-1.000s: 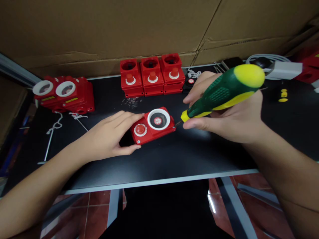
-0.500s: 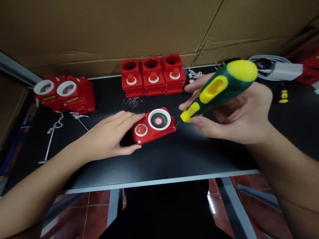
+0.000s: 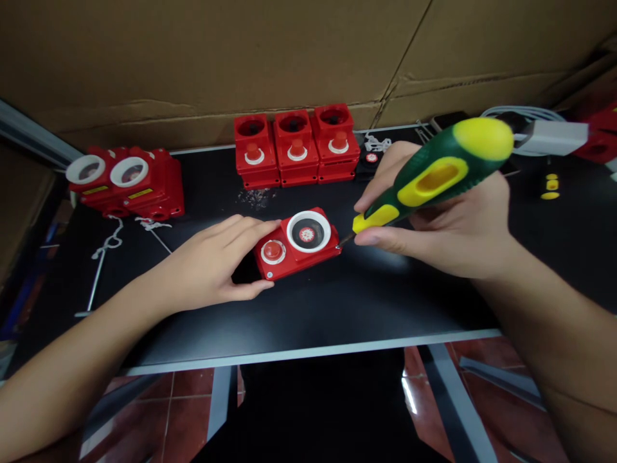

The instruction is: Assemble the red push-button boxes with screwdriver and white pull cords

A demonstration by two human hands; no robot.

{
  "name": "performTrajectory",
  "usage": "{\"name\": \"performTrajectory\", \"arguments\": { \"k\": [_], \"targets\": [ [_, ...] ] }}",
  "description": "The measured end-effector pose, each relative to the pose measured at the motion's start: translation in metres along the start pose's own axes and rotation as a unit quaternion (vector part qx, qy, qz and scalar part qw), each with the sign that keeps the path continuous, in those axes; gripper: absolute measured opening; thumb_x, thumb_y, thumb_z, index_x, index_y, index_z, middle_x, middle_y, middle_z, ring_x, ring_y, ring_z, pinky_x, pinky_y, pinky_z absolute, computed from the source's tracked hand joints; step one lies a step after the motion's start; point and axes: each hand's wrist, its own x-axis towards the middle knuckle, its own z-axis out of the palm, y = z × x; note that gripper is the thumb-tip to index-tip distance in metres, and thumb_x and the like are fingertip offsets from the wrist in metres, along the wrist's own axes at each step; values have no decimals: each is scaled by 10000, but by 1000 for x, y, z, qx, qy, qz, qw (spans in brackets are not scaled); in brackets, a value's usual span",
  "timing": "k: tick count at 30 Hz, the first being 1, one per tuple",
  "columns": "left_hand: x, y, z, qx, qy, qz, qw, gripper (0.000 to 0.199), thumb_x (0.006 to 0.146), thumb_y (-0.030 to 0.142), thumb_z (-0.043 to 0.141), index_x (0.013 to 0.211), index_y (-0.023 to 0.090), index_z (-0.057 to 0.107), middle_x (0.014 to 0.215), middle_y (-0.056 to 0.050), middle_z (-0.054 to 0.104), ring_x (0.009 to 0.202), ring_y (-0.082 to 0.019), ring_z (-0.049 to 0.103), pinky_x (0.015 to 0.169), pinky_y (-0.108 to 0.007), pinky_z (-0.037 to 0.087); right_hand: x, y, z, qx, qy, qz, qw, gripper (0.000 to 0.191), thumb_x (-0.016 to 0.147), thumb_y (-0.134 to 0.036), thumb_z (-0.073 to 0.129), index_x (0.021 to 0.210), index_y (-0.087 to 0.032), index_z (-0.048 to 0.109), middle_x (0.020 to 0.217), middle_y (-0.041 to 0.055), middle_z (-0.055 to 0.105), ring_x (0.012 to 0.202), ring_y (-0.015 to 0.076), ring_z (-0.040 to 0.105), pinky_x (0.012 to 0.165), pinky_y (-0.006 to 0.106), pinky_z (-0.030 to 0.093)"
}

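Observation:
A red box (image 3: 322,252) with a white ring, a dark round window and a red knob lies flat on the black table before me. My left hand (image 3: 219,260) grips its left end, thumb at the near corner and fingers along the far side. My right hand (image 3: 448,222) is closed around a green and yellow screwdriver (image 3: 424,177), thumb low on the handle. The driver leans up and to the right, its thin tip at the screw (image 3: 339,246) on the box's right corner. Whether the tip sits in the screw head I cannot tell.
Three red boxes (image 3: 297,151) without white rings stand in a row at the back. Two red boxes (image 3: 144,186) with white rings stand at the left, near thin metal rods (image 3: 96,280) on strings. A white adapter (image 3: 554,138) and coiled cable are at the back right.
My right hand has shifted and turned slightly around the screwdriver, whose handle now tilts a little further to the right. The left hand and the red box have stayed in place.

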Motion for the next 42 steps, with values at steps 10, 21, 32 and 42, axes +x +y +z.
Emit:
{"name": "performTrajectory", "arguments": {
  "k": [10,21,32,42],
  "targets": [
    [-1,1,-1,5,4,4,1000,743,1224,583,684,1807,153,515,1612,-233,773,1433,-409,777,1266,-532,635,-2,-20,4,44,-49,-19,998,355,1013,-80,855,1313,-268,887,1259,59,938,892,213,860,744,365,765],
    [1,-1,-2,-11,-8,-17,1000,764,1203,620,693,1824,212,518,1644,-203,769,1445,-402,770,1281,-538,623,0,6,5,-1,-2,-14,1000,333,869,-484,1137,962,-306,872,1010,33,861,877,263,807,778,457,777],
    [0,-2,0,-14,8,-1,1000,758,1202,607,721,1812,197,533,1634,-214,773,1434,-409,781,1266,-530,634,-3,-14,9,81,-28,25,996,273,1041,-266,946,1309,-299,903,1167,52,927,834,213,835,729,378,751],
    [-1,-1,-2,1,5,5,1000,752,1212,562,708,1816,155,521,1611,-221,782,1412,-403,787,1244,-513,634,1,14,9,-30,-52,-10,998,324,993,-608,1025,1110,-322,929,1078,46,872,1022,299,831,962,510,767]
  ]
}}
